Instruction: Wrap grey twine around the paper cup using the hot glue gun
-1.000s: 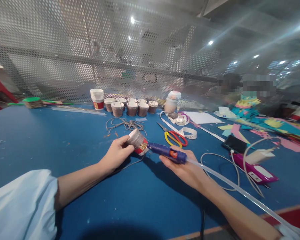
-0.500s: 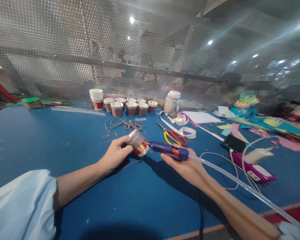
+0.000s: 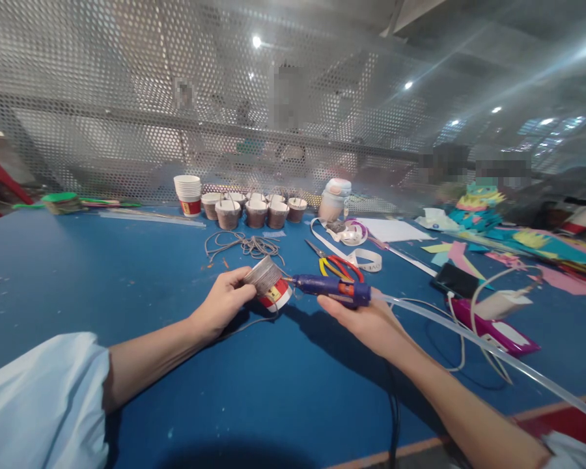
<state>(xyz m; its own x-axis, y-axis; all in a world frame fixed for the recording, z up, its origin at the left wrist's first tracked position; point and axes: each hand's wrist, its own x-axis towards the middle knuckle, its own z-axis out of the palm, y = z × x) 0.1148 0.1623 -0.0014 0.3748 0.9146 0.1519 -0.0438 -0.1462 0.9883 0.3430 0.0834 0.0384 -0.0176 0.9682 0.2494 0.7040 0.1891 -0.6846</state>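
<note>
My left hand (image 3: 227, 299) is closed round a paper cup (image 3: 277, 294) held tilted above the table. Grey cord (image 3: 264, 275) wraps part of the cup, and its red and white printed part stays bare. A loose length of cord trails below the cup. In my right hand (image 3: 361, 319) is a blue hot glue gun (image 3: 329, 290), its nozzle at the cup's side near the edge of the wound cord. A long clear glue stick (image 3: 469, 335) sticks out of the gun's back end.
Behind the cup lie loose grey cord (image 3: 247, 243) and scissors (image 3: 342, 266). Farther back stand several cord-wrapped cups (image 3: 228, 215), a cup stack (image 3: 187, 195) and a jar (image 3: 335, 200). At right are a black phone (image 3: 456, 280), a purple device (image 3: 512, 332) with a cable, and coloured paper (image 3: 461, 257).
The cup has turned slightly in my left hand, showing its wound side more. My right hand and the glue gun have shifted a little, with the nozzle still at the cup.
</note>
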